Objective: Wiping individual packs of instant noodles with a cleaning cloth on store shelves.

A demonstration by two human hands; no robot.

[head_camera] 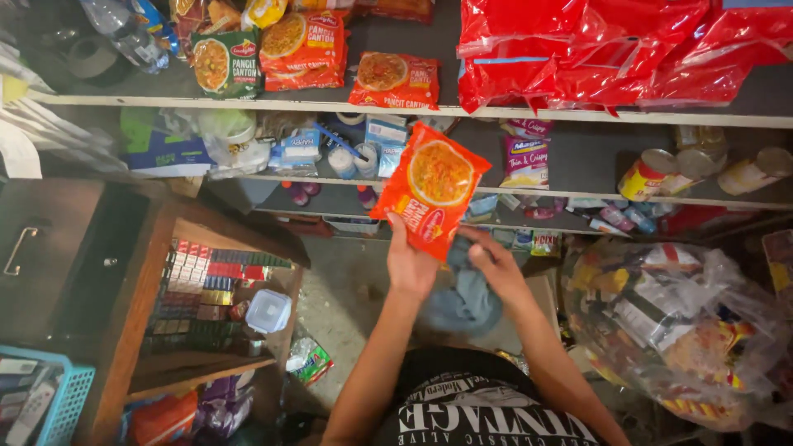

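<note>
My left hand (409, 263) grips the lower edge of an orange noodle packet (431, 186) and holds it up in front of the shelves. My right hand (496, 264) sits just right of the packet's lower corner with its fingers bent, touching or nearly touching it; I cannot tell which. Below both hands lies a crumpled blue-grey cloth (467, 301). On the top shelf (248, 101) lie more orange noodle packets (395, 81), a stack of them (304, 49) and a green one (225, 64).
Shiny red bags (611, 49) fill the top shelf's right side. Cans (648, 173) and a purple snack bag (526, 161) sit on the middle shelf. A large clear plastic bag of goods (677, 330) stands at right. A wooden case of small boxes (206, 281) and a blue basket (58, 400) are at left.
</note>
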